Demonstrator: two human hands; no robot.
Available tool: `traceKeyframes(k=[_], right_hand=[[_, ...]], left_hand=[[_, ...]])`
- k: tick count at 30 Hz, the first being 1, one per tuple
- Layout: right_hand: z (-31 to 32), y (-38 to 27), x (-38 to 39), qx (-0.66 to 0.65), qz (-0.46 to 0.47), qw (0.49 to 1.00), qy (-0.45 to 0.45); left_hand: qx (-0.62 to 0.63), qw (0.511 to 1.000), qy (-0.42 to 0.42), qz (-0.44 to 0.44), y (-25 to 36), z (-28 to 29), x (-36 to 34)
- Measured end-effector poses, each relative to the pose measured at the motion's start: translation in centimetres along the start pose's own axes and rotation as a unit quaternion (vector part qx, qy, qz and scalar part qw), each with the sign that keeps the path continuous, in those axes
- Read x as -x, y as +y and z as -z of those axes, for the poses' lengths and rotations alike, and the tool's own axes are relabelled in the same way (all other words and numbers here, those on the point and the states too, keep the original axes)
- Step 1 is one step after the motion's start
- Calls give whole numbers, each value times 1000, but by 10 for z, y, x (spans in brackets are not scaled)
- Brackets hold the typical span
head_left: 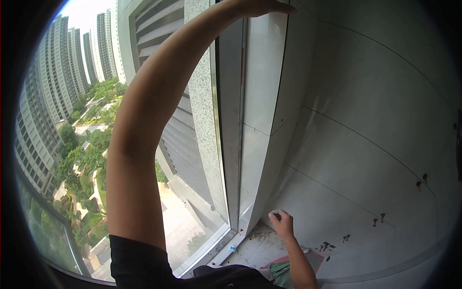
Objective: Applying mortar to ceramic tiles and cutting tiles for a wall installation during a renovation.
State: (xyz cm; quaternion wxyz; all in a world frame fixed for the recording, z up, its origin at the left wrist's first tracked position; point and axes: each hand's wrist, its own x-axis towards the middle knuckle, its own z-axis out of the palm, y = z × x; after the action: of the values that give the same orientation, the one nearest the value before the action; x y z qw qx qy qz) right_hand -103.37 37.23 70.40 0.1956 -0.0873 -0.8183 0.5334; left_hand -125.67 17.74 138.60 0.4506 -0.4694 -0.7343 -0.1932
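Wall (262, 96); left hand (264, 6) perhaps touching.

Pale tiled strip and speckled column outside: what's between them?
In the head view, the dark upright window frame, with a thin pale edging, stands between the speckled column and the pale tiled strip.

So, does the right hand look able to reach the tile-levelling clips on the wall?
Probably yes: nothing visible stands between the right hand and the tile-levelling clips, though depth is uncertain.
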Motion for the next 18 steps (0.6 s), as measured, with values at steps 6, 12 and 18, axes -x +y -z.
traceKeyframes(k=[6, 12, 18], right_hand=[[8, -214, -118, 159, 374, 905, 129], [-12, -292, -181, 375, 522, 737, 211], [-19, -303, -202, 470, 543, 670, 185]], left_hand=[[20, 998, 9, -58, -21, -6, -12], [56, 990, 18, -128, -40, -13, -16], [50, 994, 36, -90, -46, -20, -20]])
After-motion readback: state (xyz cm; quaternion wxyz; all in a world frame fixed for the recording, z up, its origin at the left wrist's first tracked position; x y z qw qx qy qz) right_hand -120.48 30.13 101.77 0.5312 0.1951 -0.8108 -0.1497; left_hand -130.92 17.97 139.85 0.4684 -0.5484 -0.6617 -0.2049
